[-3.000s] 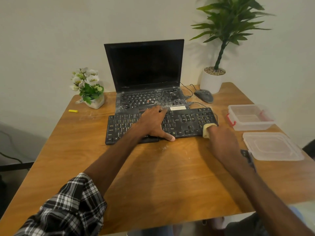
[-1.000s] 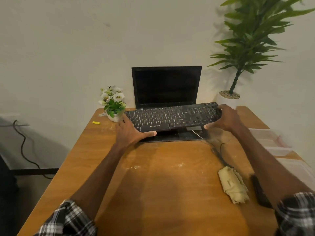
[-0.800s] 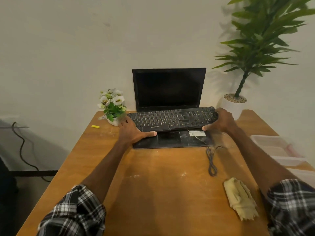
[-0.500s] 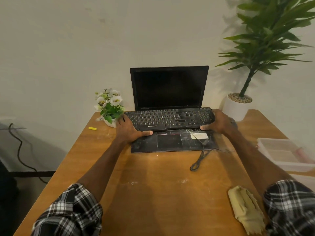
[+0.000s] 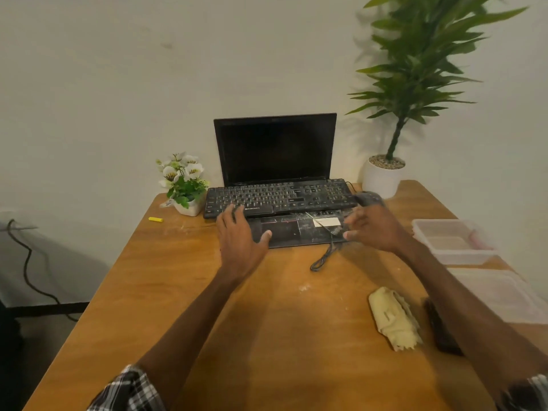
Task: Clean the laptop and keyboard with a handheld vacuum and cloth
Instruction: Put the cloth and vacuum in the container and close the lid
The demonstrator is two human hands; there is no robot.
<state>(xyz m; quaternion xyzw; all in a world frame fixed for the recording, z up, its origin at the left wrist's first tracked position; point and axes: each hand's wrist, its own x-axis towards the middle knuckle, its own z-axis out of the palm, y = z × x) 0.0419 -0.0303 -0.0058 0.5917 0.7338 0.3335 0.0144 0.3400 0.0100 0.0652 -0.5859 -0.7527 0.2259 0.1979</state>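
The black laptop [image 5: 275, 149] stands open at the back of the wooden table [image 5: 184, 292]. A dusty black keyboard [image 5: 281, 197] lies across the laptop's own keys, leaving the palm rest and touchpad showing. My left hand [image 5: 240, 241] hovers open in front of the keyboard's left end, holding nothing. My right hand [image 5: 373, 229], blurred, is open near the keyboard's right end and holds nothing. The keyboard's cable [image 5: 323, 259] loops onto the table. A crumpled yellow cloth [image 5: 391, 318] lies at the near right. No vacuum is clearly in view.
A small white flower pot [image 5: 184, 185] stands left of the keyboard, a yellow bit [image 5: 155, 219] beside it. A tall potted plant [image 5: 385, 173] and a mouse [image 5: 366, 197] are at the back right. A clear plastic box [image 5: 453, 241], its lid [image 5: 498, 292] and a dark object [image 5: 441, 330] sit right.
Both hands lifted the keyboard, set it on the laptop's keys, then let go and drew back toward me. The cloth was dropped on the table earlier.
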